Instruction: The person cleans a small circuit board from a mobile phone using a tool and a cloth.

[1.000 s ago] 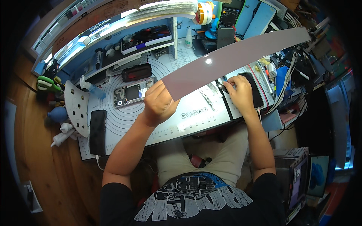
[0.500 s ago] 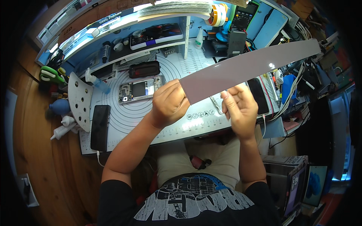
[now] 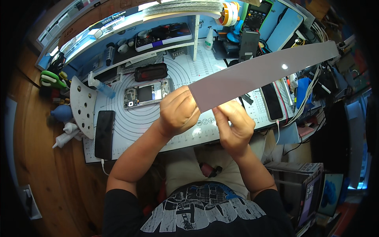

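Note:
A long flat pinkish-grey panel (image 3: pixel 260 75), like a lamp head, stretches from above my hands to the upper right and covers part of the view. My left hand (image 3: pixel 179 108) is closed at its near end, its fingertips hidden by the panel's edge. Just right of it my right hand (image 3: pixel 236 125) is closed in a pinch below the panel's lower edge. What either hand holds, if anything, is too small or hidden. Beyond my left hand lies an opened phone (image 3: pixel 144 94) with its inner parts showing. A dark phone back or case (image 3: pixel 151 72) lies behind it.
Around lie a charging black phone (image 3: pixel 104 134) at the left and another phone (image 3: pixel 271 102) on a cable at the right. A holed white board (image 3: pixel 83 106), a spray bottle (image 3: pixel 102 87), green-handled scissors (image 3: pixel 53 80) and a shelf (image 3: pixel 134 59) border the mat (image 3: pixel 134 138).
My right hand has moved left and inward, close beside my left hand, its fingers now pinched. A small dark tool on the mat has come into sight. My left hand has hardly shifted.

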{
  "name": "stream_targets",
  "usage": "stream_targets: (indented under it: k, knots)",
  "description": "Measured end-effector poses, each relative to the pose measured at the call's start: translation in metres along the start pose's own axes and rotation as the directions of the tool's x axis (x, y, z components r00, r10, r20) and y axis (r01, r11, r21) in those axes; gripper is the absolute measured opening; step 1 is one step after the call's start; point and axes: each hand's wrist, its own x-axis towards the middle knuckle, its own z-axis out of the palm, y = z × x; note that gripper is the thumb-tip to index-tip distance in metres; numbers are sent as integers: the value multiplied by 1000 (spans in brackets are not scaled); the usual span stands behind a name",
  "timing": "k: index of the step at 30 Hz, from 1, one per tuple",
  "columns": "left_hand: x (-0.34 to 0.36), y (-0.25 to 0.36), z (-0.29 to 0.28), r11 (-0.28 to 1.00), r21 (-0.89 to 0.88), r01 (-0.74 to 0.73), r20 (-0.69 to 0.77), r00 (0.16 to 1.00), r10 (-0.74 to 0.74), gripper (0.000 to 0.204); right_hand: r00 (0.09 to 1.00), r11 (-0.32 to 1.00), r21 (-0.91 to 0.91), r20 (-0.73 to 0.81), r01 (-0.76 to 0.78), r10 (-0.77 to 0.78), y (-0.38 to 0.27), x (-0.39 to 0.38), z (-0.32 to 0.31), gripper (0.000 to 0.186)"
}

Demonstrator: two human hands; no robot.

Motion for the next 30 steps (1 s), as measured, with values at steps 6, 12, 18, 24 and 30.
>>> stream_targets:
  k: [6, 12, 18, 24, 30]
  knots:
    - [-1, 2, 0, 1000, 6, 11, -9, 1000, -11, 18, 998, 995, 81, 34, -64, 61, 5, 3, -2, 29]
    - [1, 0, 2, 997, -50, 54, -57, 997, -57, 18, 997, 992, 111, 57, -64, 57, 2, 0, -2, 29]
    - [-3, -2, 0, 984, -106, 145, -35, 988, -149, 18, 985, 975, 154, 88, -160, 147, -2, 2, -6, 27]
    - [2, 0, -3, 993, -33, 111, -36, 993, -112, 19, 987, 977, 168, 115, -132, 114, -6, 2, -2, 24]
    - [2, 1, -2, 994, -31, 105, -58, 993, -107, 20, 976, 970, 128, 89, -208, 198, 0, 5, -7, 17]
